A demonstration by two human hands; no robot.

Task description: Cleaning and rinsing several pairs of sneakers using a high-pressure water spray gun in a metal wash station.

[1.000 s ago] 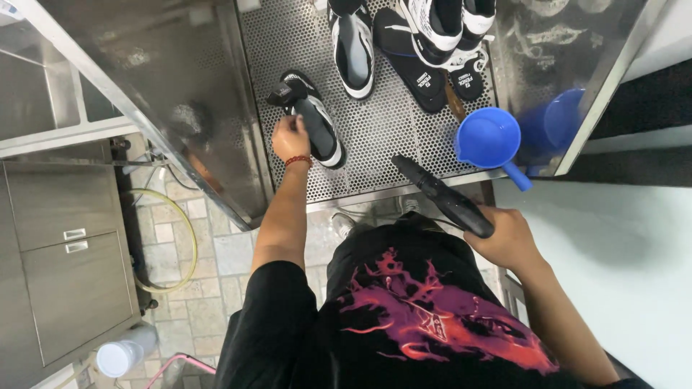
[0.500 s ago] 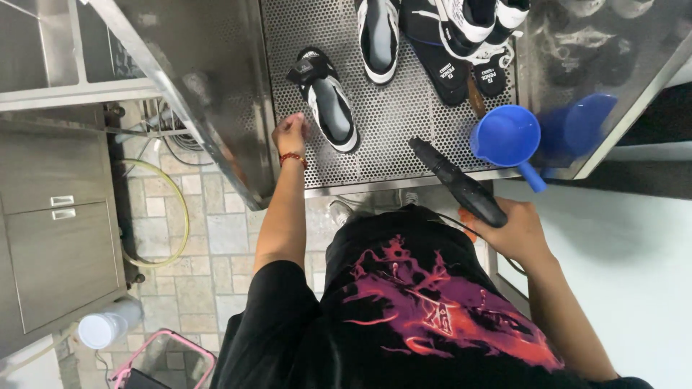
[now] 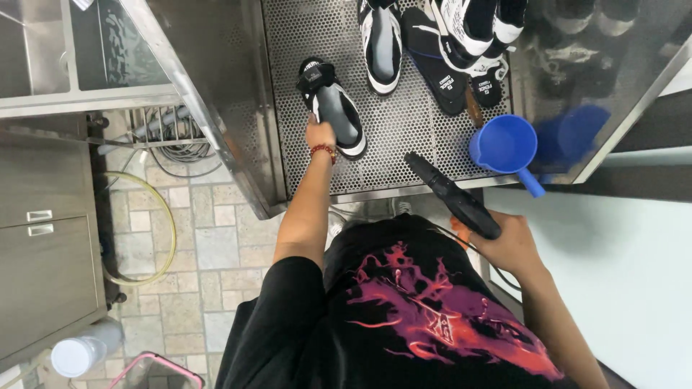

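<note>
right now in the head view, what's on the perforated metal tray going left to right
left hand on a black and white shoe → second black and white shoe → black insoles → blue scoop; the right hand holds a black spray gun nearer.

The far shoes are running off the top edge, your left hand is covering the near sneaker's heel, and your right hand is hiding the spray gun's grip.
</note>
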